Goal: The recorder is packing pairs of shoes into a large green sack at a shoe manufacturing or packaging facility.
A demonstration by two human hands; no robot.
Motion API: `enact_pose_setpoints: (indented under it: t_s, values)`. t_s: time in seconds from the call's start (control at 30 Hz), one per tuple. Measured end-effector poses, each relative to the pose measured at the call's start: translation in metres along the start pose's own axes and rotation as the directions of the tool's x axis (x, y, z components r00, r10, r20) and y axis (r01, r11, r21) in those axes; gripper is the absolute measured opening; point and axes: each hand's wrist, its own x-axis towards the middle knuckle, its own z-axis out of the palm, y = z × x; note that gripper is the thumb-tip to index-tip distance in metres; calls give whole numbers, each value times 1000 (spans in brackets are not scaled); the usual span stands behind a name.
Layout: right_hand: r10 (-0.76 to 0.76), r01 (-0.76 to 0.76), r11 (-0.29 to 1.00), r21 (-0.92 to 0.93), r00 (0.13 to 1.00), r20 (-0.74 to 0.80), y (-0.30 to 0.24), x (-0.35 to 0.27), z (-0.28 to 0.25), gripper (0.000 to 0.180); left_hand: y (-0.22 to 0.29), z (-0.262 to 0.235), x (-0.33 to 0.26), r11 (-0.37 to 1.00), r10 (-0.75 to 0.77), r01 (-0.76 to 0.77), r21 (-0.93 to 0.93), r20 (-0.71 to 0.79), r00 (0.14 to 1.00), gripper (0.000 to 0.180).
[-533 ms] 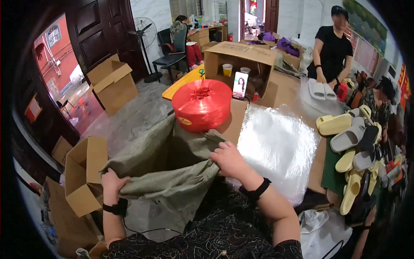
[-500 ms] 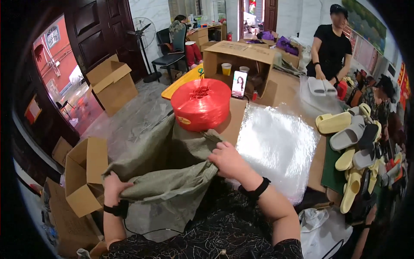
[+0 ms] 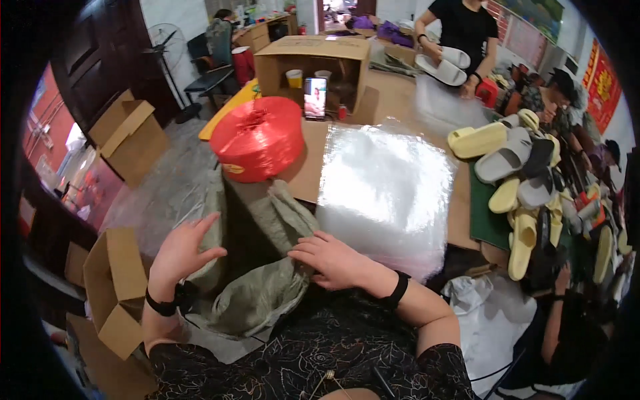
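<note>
Your right hand [image 3: 337, 261] lies flat on the green sack [image 3: 260, 293], fingers spread and pressed on its bunched rim, pinching nothing. Your left hand [image 3: 180, 253] is open at the sack's left edge, fingers loosely spread and thumb out, touching the cloth but gripping nothing. The sack sits between your hands, just before your body, its mouth running left to right. The right hand is nearer its middle. Beyond it stand the red twine roll [image 3: 259, 139] and the clear bags [image 3: 387, 193].
</note>
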Motion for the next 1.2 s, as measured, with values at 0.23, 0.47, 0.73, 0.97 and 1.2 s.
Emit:
enact_pose_setpoints:
  t_s: [0.23, 0.47, 0.73, 0.97, 1.2]
  values:
    - [276, -248, 961, 125, 908, -316, 12, -65, -50, 37, 125, 51, 131, 692, 693, -665, -280, 3, 721, 63]
    - [429, -947, 300, 113, 29, -903, 69, -236, -126, 35, 187, 186, 188, 695, 687, -706, -137, -166, 708, 56]
    - [542, -876, -419, 238, -451, -709, 101, -384, -119, 48, 184, 224, 197, 743, 586, -616, -262, -190, 788, 60]
    - [478, -993, 85, 77, -27, -878, 127, -344, -136, 16, 178, 226, 199, 745, 581, -610, -270, -185, 792, 59]
    - [434, -856, 516, 37, 224, -873, 122, -199, -179, 13, 179, 223, 195, 752, 571, -601, -270, -188, 799, 61]
